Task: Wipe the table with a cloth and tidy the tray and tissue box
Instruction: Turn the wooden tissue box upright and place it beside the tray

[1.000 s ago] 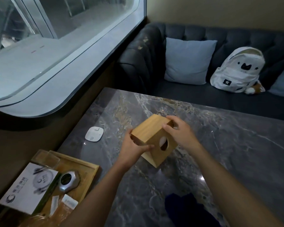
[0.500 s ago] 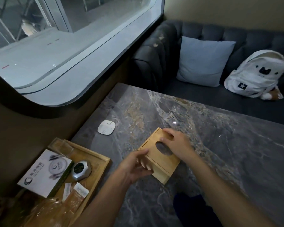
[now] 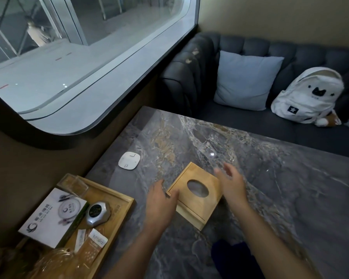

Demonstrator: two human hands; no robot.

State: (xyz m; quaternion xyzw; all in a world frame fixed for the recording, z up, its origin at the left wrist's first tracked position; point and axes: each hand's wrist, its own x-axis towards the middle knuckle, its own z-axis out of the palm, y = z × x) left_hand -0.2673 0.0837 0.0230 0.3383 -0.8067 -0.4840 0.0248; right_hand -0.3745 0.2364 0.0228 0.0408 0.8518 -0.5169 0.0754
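The wooden tissue box [image 3: 193, 208] stands upright on the grey marble table [image 3: 280, 188], its oval opening facing up. My left hand [image 3: 159, 202] is open at the box's left edge, fingers touching or just off its corner. Just off the box's right side hovers my right hand [image 3: 232, 184], open and holding nothing. A wooden tray [image 3: 121, 216] sits at the table's left front corner. A dark blue cloth [image 3: 230, 256] lies on the table near the front edge, partly hidden by my right forearm.
In the tray lie a white booklet [image 3: 50, 218], a silver device [image 3: 98, 213], packets [image 3: 93, 241] and a clear glass [image 3: 73, 184]. A white square puck [image 3: 129, 160] rests by the table's left edge. Behind the table, a dark sofa [image 3: 189, 81] holds a cushion [image 3: 246, 79] and a white backpack [image 3: 308, 95].
The tissue box, held tilted in both hands a second ago, now rests flat on the table. Both hands have let go and opened beside it.
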